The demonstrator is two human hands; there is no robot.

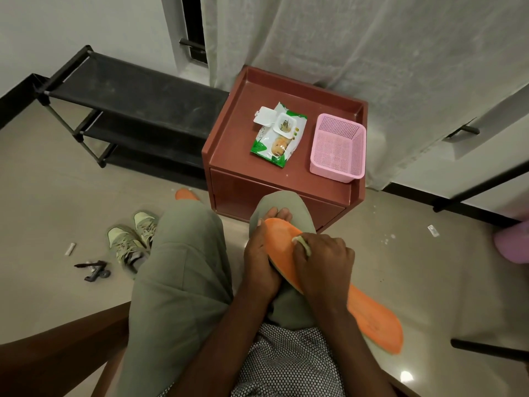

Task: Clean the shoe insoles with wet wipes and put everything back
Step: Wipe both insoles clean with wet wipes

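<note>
The orange insole (372,319) lay slantwise across the seated person's right thigh, toe end up by the knee, heel end hanging out past the leg. The left hand (262,253) gripped its toe end from beneath, fingertips curling over the far edge. The right hand (323,262) was bunched round a wet wipe (304,244) and pressed it onto the insole's upper face. A second insole (186,194) poked out on the floor beyond the left knee, and a pair of greenish shoes (133,239) stood just beside that knee. In front of the knees stood a red-brown cabinet (229,144); on its top lay the wipes pack (279,136) with its lid flipped open, and a pink basket (337,147) to the right of it, the two apart. A black rack (128,110) stood left of the cabinet, against the wall
</note>
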